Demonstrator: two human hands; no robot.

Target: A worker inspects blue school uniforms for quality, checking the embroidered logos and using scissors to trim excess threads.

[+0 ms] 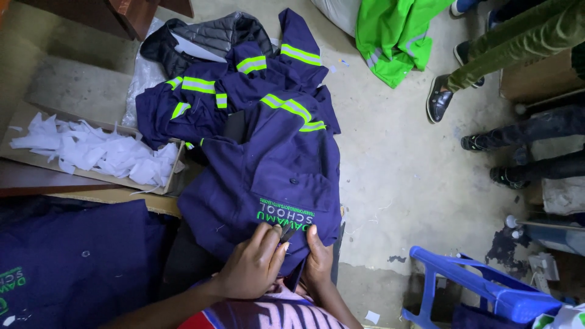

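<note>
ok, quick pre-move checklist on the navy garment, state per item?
1. Both hands on the navy garment: ok, left hand and right hand pinch its near edge.
2. Small dark tool between the fingers: cannot tell what it is.
3. Embroidered patch in view: ok.
4. Garment supported: ok, draped over the pile.
5. Blue plastic chair apart from the hands: ok.

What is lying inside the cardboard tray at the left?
The tray holds a heap of white scraps, cloth or paper. They cover most of its bottom, so anything beneath them is hidden.
</note>
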